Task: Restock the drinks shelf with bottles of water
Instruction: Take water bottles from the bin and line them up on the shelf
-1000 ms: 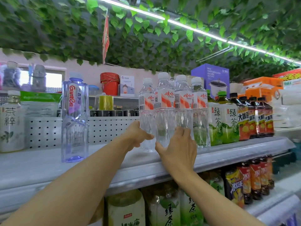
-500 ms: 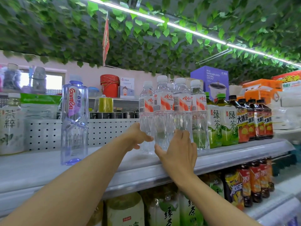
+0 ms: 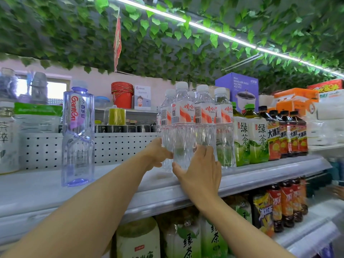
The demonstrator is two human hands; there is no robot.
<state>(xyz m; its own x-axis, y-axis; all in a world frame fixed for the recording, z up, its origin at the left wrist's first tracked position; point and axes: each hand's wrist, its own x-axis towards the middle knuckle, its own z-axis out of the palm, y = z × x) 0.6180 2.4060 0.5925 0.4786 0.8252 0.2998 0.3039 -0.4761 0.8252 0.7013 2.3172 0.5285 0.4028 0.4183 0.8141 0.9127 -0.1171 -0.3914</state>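
At frame centre, both hands cup a cluster of clear plastic water bottles with red-and-white labels [image 3: 195, 127] on the white metal shelf [image 3: 167, 194]: left hand [image 3: 158, 155] behind, right hand [image 3: 201, 170] in front. Green-capped green tea bottles [image 3: 253, 135] crowd just beside it on the right; a tall purple-tinted water bottle [image 3: 78, 135] stands apart at left. The grip looks unchanged from a second ago.

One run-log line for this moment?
left hand: on water bottles | right hand: on same cluster | bottles: upright on shelf | beside: green tea bottles
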